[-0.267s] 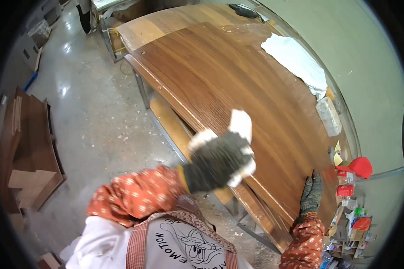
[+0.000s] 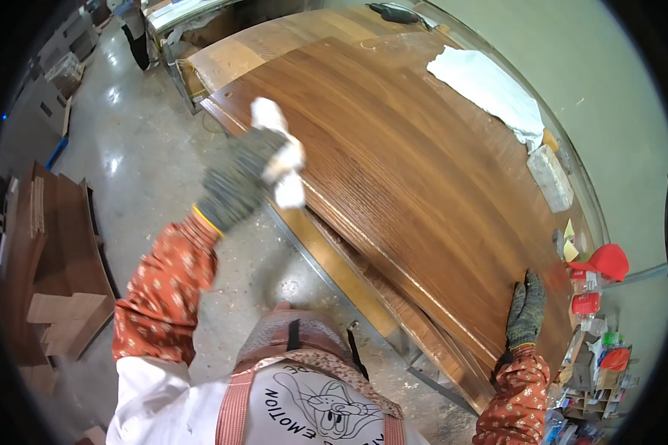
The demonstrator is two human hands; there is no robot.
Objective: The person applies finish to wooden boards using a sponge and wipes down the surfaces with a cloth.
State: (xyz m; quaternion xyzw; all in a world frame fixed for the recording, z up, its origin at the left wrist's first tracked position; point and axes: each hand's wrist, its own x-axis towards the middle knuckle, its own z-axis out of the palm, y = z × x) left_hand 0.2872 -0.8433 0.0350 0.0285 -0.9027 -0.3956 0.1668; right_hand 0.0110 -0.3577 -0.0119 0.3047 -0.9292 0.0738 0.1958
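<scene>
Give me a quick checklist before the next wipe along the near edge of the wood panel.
1. White cloth gripped in left hand: ok.
2. Cloth at the near edge of the wood panel: ok; contact itself cannot tell.
3. Right hand flat on the panel's near end, steadying it: ok.
4. Both hands gloved: ok.
5. Panel top free of loose items: not ok, a white sheet lies on the far part.
6. Panel firmly seated on the boards beneath: cannot tell.
</scene>
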